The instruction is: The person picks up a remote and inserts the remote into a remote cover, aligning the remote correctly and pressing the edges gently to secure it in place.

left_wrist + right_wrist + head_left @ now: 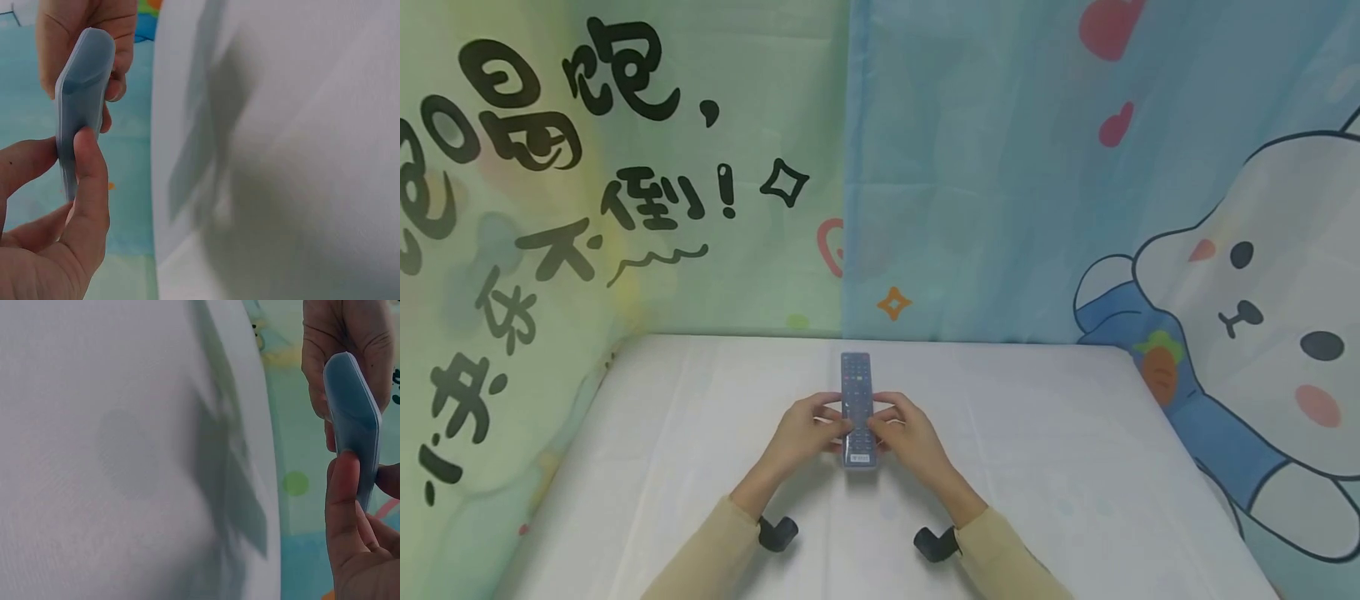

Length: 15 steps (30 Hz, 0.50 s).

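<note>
A dark blue-grey remote control (pixel 857 383) with rows of small buttons is held up above the table, long side pointing away from me. My left hand (pixel 801 432) grips its left edge, thumb on the button face and fingers at the side and behind. On the opposite edge my right hand (pixel 912 432) pinches it the same way. A small white label shows at the remote's near end. From the left wrist, the remote's smooth bluish underside (pixel 87 81) is visible between both hands. The right wrist view shows that underside (pixel 353 400) too, its buttons hidden.
A white-covered table (pixel 1037 450) lies below, with the hands' shadows on it. Behind it hangs a printed curtain (pixel 970 208) with lettering, hearts and a cartoon animal. Black bands with short stubs (pixel 778 534) sit at both wrists.
</note>
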Tool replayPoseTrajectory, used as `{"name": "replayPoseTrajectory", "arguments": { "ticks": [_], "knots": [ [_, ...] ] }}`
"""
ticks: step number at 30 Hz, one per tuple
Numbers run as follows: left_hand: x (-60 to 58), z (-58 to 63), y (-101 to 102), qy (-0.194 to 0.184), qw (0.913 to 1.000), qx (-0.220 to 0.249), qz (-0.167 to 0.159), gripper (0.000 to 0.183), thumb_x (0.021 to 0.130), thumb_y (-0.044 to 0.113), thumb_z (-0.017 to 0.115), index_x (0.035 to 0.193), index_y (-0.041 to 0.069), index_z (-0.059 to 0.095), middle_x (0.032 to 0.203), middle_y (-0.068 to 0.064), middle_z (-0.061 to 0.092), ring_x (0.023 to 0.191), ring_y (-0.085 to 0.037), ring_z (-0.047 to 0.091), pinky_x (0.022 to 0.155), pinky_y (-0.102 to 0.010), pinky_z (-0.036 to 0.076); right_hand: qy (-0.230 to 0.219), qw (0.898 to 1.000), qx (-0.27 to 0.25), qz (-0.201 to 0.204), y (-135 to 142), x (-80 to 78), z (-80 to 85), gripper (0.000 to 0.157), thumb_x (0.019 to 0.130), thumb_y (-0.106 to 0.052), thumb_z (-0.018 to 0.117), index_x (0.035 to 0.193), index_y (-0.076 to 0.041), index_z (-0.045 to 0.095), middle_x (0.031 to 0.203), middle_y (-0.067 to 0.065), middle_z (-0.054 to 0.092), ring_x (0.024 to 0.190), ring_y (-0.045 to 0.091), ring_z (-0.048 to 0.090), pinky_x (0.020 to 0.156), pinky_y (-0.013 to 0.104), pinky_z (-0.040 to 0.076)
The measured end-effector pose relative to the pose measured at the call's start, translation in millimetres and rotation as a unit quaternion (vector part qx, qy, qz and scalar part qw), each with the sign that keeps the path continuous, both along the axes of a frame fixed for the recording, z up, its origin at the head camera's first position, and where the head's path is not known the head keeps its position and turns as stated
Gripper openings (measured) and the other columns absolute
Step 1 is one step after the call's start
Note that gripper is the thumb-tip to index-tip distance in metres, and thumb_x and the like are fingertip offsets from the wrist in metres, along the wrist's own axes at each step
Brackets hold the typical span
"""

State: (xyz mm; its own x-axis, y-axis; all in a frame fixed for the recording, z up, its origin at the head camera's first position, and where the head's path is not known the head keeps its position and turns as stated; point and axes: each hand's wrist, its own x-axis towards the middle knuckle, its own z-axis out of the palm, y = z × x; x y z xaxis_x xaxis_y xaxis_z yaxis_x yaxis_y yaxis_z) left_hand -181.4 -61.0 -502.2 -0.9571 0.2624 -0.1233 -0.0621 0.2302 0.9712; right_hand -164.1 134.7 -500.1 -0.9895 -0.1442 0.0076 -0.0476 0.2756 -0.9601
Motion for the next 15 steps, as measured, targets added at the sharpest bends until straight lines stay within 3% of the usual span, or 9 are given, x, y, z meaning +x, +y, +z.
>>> {"name": "replayPoseTrajectory", "arguments": {
  "ticks": [9,15],
  "knots": [
    [-15.6,-21.8,3.4,-0.021,0.9987,-0.044,-0.011,0.055,0.092,0.01,0.071,0.141,-0.004,0.05,0.109,-0.018,0.067,0.081,-0.022,0.071,0.067,-0.029,0.059,-0.041,0.998,0.048,-0.013,-2.1,-14.1,-14.5,0.041,0.094,-0.008,0.066,0.132,0.004,0.055,0.096,0.012,0.068,0.07,0.023,0.069,0.063,0.036,0.058],
    [-20.2,-26.7,6.6,-0.035,0.9942,-0.099,-0.022,0.054,0.093,0.015,0.07,0.139,-0.004,0.052,0.102,-0.012,0.069,0.078,-0.018,0.07,0.067,-0.029,0.058,-0.061,0.996,0.065,-0.01,-2.0,-18.0,-21.1,0.044,0.093,-0.009,0.066,0.133,0.005,0.054,0.09,0.01,0.067,0.065,0.02,0.066,0.058,0.033,0.058]
  ]
}}
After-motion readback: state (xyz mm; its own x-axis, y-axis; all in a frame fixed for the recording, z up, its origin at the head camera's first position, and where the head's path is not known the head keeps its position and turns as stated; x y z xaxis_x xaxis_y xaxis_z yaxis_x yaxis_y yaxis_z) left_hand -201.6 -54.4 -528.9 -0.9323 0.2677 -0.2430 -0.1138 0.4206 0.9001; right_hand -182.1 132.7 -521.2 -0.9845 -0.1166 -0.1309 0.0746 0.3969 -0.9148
